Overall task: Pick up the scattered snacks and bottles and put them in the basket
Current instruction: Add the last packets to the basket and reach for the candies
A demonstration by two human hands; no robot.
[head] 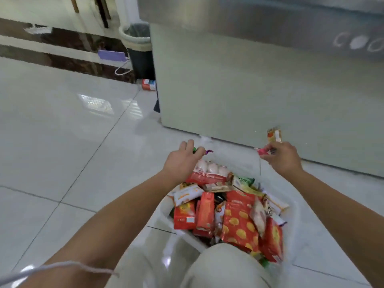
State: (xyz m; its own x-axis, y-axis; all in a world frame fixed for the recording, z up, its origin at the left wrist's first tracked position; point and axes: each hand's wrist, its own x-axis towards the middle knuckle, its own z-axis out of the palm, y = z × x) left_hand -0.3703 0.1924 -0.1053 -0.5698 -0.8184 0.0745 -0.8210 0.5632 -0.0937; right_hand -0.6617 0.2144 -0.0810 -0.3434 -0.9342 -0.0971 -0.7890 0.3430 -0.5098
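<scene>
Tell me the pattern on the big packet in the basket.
Red with yellow round blobs on the big packet; head view.

Glossy tiled floor [62, 121], carrying a clear basket [294, 221] of snack packets [239, 221], a pale cabinet [249, 90], a waste bin [141, 59], a bottle [148, 84] lying nearby.

Your left hand [182, 160] pinches a green-and-purple wrapper [208, 151]; your right hand [281, 160] grips an orange packet [274, 135] beyond the snack-filled translucent basket [294, 225].

An indoor room, perhaps a small shop or a home storeroom: glossy white tiled floor [62, 132], a large pale chest freezer [259, 90], a lined bin [139, 48] beside it, and a basket [295, 210] heaped with packaged snacks [239, 221].
</scene>
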